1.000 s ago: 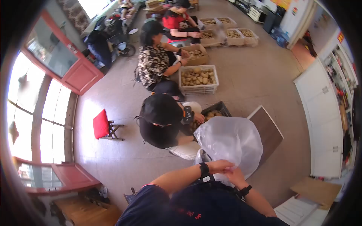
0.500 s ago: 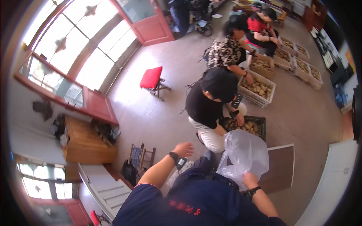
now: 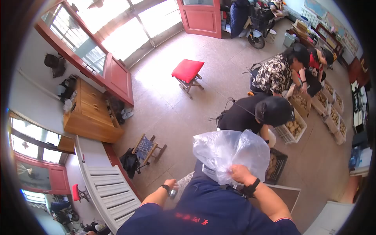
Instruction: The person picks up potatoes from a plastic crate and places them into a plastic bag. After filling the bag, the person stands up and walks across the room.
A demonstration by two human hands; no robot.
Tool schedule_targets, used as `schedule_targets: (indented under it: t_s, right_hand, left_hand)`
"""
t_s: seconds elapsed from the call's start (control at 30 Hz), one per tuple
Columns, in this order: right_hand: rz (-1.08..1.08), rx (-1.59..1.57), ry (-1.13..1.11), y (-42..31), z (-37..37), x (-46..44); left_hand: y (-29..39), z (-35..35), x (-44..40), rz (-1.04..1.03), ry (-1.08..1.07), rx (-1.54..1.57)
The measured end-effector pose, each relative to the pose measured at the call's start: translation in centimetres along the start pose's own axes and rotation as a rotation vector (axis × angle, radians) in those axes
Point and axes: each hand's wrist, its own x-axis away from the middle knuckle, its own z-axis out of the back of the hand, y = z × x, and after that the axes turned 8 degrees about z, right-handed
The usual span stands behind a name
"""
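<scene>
My right hand (image 3: 241, 174) grips a translucent plastic bag (image 3: 219, 150) by its gathered edge, fingers closed. The bag puffs out in front of my waist and hides part of the co-worker behind it. Low at my left side is my left hand (image 3: 170, 183), apart from the bag and near a patterned white cloth (image 3: 184, 182). Its fingers are too small and foreshortened to read. Beyond the bag, a black crate (image 3: 280, 166) with potatoes stands on the floor, partly hidden.
A co-worker in black (image 3: 243, 113) bends ahead of me, with others beyond by a white crate (image 3: 291, 131) and several potato boxes. A red-topped stool (image 3: 188, 70) stands ahead. To my left are a folding stool (image 3: 145, 149), a white radiator (image 3: 111, 196) and a wooden cabinet (image 3: 92, 107).
My view has turned left, so the room shifts rightward. My right hand has brought the bag up and left across my front. My left hand has dropped lower and closer to my side.
</scene>
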Motion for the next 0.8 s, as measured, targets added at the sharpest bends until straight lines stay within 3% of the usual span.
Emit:
schedule_targets:
  t_s: [0.13,0.17,0.27,0.43,0.63,0.67,0.7,0.73,0.77,0.8]
  right_hand:
    - [0.006,-0.003,0.066,-1.0,2.0,-11.0]
    - [-0.005,0.004,0.046,-1.4,2.0,-13.1]
    - [0.024,-0.078,0.066,-1.9,3.0,-21.0]
    - [0.1,-0.133,0.068,-4.3,4.8,-31.1]
    - [0.034,-0.195,-0.047,-3.1,5.4,-38.4]
    - [-0.001,-0.179,-0.048,-2.9,5.7,-39.2]
    - [-0.036,-0.164,-0.044,-2.6,6.3,-40.2]
    - [-0.032,-0.157,-0.028,-1.9,6.6,-41.2]
    - [-0.018,-0.211,-0.009,-0.7,6.5,-42.0]
    - [-0.005,-0.268,0.006,0.5,6.3,-42.5]
  left_hand:
    - [8.9,-2.8,-2.7,0.114,-0.018,-0.059]
    - [12.2,-4.4,-1.0,0.029,0.137,-0.098]
    - [22.9,-5.4,2.2,-0.085,0.131,-0.031]
    - [32.8,-1.9,6.4,-0.319,0.139,0.073]
    - [30.2,3.2,7.4,-0.235,0.223,0.231]
    - [28.5,4.0,7.0,-0.208,0.157,0.181]
    - [25.6,6.9,2.7,-0.268,0.131,-0.086]
    - [24.4,6.4,2.5,-0.138,0.065,0.142]
    - [22.3,8.0,-1.2,-0.298,-0.014,-0.265]
    - [20.2,7.6,-1.9,-0.139,0.008,-0.173]
